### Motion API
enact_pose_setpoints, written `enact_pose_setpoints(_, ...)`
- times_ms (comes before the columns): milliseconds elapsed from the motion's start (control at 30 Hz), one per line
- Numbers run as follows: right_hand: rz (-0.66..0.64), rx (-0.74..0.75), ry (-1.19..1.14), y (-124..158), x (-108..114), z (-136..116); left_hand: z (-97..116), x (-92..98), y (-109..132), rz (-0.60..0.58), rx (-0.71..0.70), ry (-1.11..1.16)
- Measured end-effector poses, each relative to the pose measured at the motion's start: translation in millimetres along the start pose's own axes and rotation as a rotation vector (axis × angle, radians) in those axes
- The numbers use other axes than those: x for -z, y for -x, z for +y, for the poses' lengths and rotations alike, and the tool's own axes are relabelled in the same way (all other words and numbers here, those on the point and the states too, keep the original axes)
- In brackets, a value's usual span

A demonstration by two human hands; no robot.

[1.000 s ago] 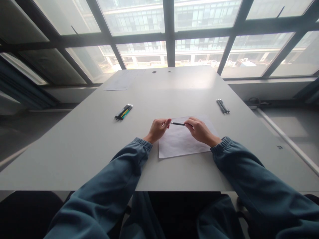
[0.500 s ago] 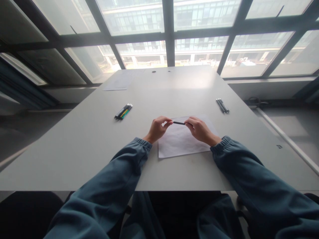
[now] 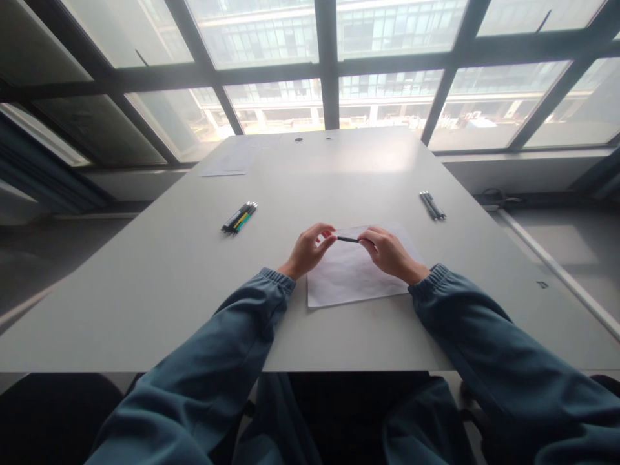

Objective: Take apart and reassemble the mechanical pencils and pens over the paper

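Note:
A slim dark pen is held roughly level above a white sheet of paper. My right hand is closed on the pen's right end, pinching it between thumb and fingers. At the other end, my left hand has its thumb tip at or very close to the pen's end. Its index finger is raised off the thumb, leaving a gap between them. Whether the left thumb presses on the pen, I cannot tell. The sheet lies under both hands, its far part partly covered.
Several pens and markers, some with yellow and green, lie grouped to the left on the white table. A few grey pens lie to the right. Another paper sheet rests at the far left. Windows stand behind the table.
My left index finger has lifted away from the thumb, so the left pinch on the pen's end has opened. My right hand and the pen stay nearly still.

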State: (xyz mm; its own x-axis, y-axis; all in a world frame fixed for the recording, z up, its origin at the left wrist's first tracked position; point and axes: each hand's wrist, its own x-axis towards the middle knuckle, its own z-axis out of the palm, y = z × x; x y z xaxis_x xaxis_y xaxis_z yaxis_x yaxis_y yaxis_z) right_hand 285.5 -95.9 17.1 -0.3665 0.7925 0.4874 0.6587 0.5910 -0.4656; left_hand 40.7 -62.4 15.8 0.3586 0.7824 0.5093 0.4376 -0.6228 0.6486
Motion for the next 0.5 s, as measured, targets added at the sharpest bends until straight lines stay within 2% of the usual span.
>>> enact_pose_setpoints(267, -0.011, 0.025, 0.0, 0.4, 0.3, -0.8, 1.2, 1.6, 1.1, -0.079, 0.082, -0.035)
enact_pose_setpoints(500, -0.002, 0.027, -0.001, 0.5, -0.4, 0.9, 2.7, 1.4, 0.8, -0.053, 0.013, -0.007)
